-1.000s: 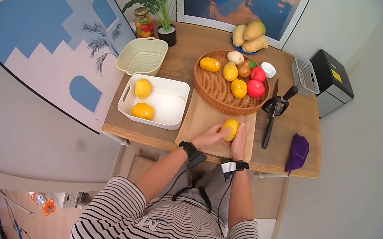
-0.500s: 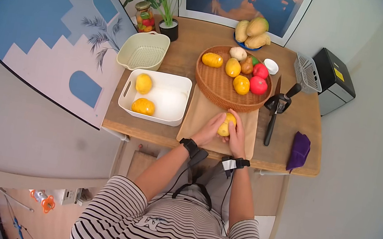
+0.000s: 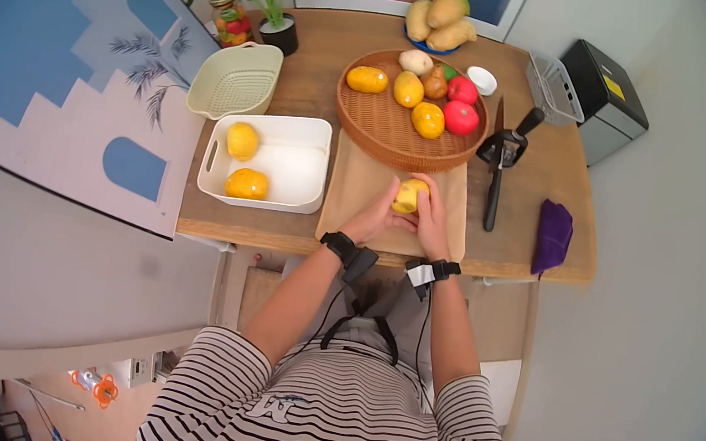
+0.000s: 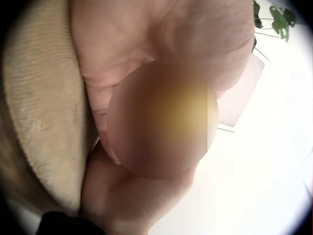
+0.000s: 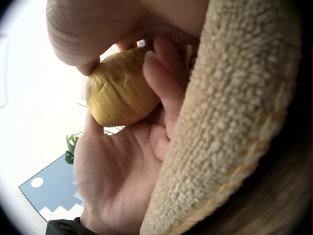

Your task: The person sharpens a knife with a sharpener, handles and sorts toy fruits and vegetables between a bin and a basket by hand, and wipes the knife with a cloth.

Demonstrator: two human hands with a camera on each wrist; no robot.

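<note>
Both hands hold one yellow fruit [image 3: 410,195] above the tan towel [image 3: 353,193] in the head view. The left hand [image 3: 375,217] has its fingers round the left and lower side; the right hand [image 3: 434,222] grips the right side. From the right wrist, the fruit [image 5: 122,90] shows a wrinkled yellow skin, with fingers of both hands about it. A round patch blurs the middle of the left wrist view and hides the fruit there.
A white bin [image 3: 308,167] with two yellow fruits stands left of the towel, a green basket [image 3: 238,82] behind it. Beyond the towel is a wicker tray [image 3: 368,126] of fruit. Knives in a black holder [image 3: 503,148] and a purple cloth [image 3: 553,238] lie to the right.
The hands have turned the yellow fruit, so a different side shows, and remain together round it. The head view has shifted, moving the table's things up and left in the picture.
</note>
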